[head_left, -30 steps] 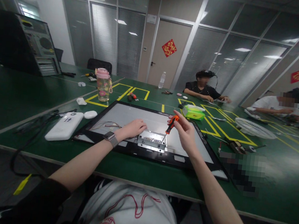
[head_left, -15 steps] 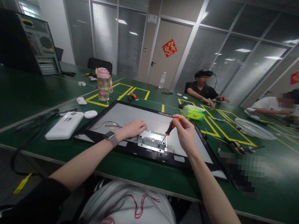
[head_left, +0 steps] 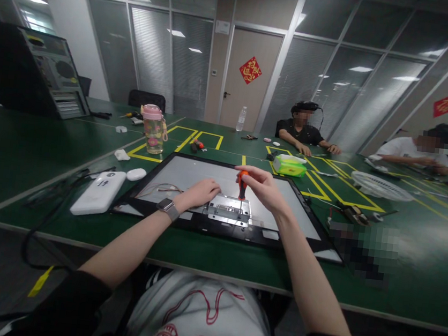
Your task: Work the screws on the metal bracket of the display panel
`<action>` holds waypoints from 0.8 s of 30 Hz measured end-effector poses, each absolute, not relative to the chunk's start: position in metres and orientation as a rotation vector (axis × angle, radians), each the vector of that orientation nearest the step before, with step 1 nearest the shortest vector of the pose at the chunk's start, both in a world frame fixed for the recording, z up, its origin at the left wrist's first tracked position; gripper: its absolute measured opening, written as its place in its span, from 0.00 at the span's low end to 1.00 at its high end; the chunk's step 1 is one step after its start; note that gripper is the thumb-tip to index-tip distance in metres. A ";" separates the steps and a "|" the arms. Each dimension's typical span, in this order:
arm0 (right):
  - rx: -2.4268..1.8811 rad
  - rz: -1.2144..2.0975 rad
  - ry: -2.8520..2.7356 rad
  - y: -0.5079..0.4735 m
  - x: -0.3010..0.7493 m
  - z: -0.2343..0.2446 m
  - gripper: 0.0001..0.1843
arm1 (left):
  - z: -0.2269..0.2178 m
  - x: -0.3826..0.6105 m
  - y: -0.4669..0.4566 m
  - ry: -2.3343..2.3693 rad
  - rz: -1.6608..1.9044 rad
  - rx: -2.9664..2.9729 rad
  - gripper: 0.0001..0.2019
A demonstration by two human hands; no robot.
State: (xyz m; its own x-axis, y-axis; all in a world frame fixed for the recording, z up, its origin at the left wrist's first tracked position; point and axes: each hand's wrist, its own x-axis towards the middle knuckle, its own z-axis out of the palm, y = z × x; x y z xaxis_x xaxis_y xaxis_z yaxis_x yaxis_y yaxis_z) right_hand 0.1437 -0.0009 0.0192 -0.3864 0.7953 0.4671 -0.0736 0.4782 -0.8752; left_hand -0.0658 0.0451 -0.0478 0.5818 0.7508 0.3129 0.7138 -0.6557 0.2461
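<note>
A flat display panel (head_left: 174,176) with a black frame lies on the table before me. Near its front edge sits a silver metal bracket (head_left: 223,209). My right hand (head_left: 264,187) pinches the orange-and-black handle of a screwdriver (head_left: 241,187) at its top. The screwdriver stands nearly upright, its shaft reaching down to the bracket's right part; the exact tip contact is too small to make out. My left hand (head_left: 205,192), with a watch on the wrist, lies on the panel at the bracket's left edge, fingers extended. Thin wires (head_left: 167,187) run beside it.
To the left are a white power bank (head_left: 99,194), a white oval case (head_left: 136,174) and a pink-lidded bottle (head_left: 153,130). A computer case (head_left: 37,68) stands farther back. Beyond the panel lie a green tissue pack (head_left: 289,165) and a white fan grille (head_left: 381,186). Two people sit across the table.
The screwdriver has gone from leaning right to nearly upright, and my right hand has shifted left with it. My left hand stays by the bracket. The view has turned slightly.
</note>
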 end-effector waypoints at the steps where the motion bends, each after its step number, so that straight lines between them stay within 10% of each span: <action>1: -0.579 1.163 -1.676 -0.002 0.146 0.017 0.17 | -0.047 -0.066 0.045 1.261 0.591 2.720 0.17; 24: -0.549 1.099 -1.483 0.007 0.157 0.009 0.16 | -0.050 -0.067 0.049 1.246 0.576 2.696 0.19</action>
